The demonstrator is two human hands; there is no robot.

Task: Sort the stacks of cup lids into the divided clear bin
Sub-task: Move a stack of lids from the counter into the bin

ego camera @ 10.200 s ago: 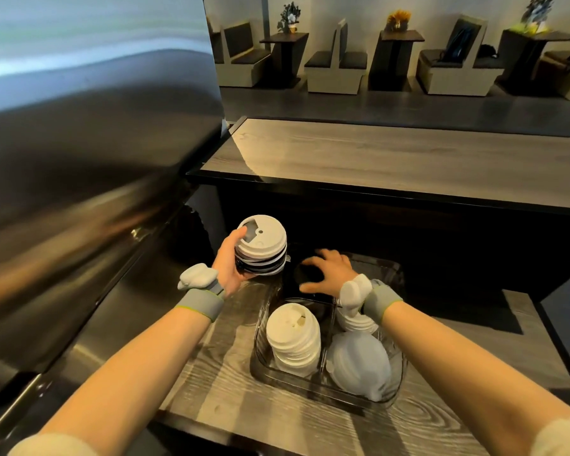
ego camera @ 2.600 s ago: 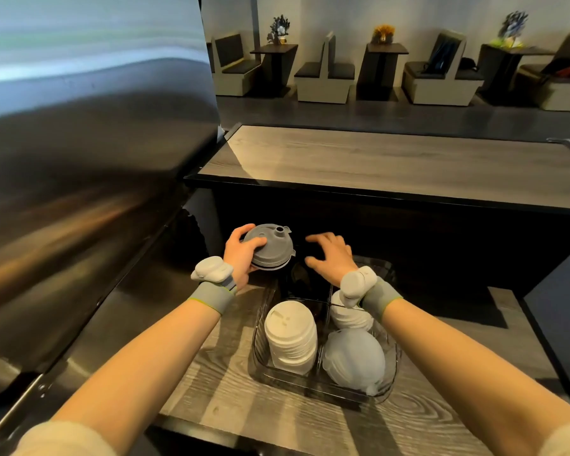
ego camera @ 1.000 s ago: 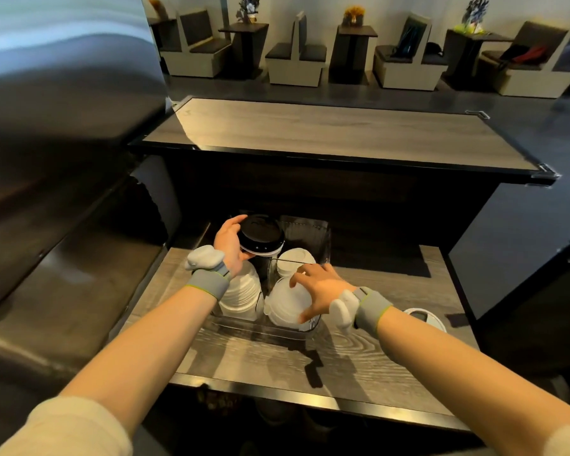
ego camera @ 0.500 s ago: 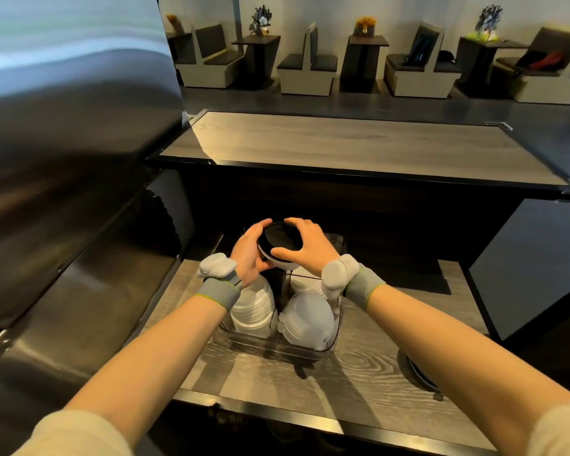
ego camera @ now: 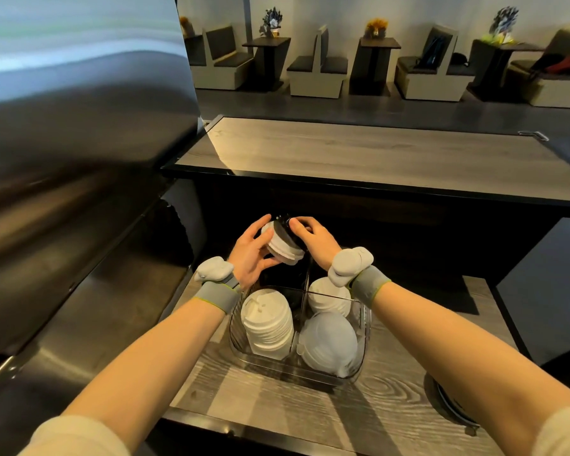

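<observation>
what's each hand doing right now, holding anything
Left hand: closed on the white lids of the tilted lid stack above the clear bin.
Right hand: closed on the same stack's black end.

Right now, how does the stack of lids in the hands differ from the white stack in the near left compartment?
The held stack is tilted, above the bin, and mixes white and black lids; the near left stack sits inside, all white and taller. Both are nested cup lids.

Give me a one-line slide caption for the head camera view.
Both hands, left hand and right hand, hold a tilted lid stack above the divided clear bin.
</observation>
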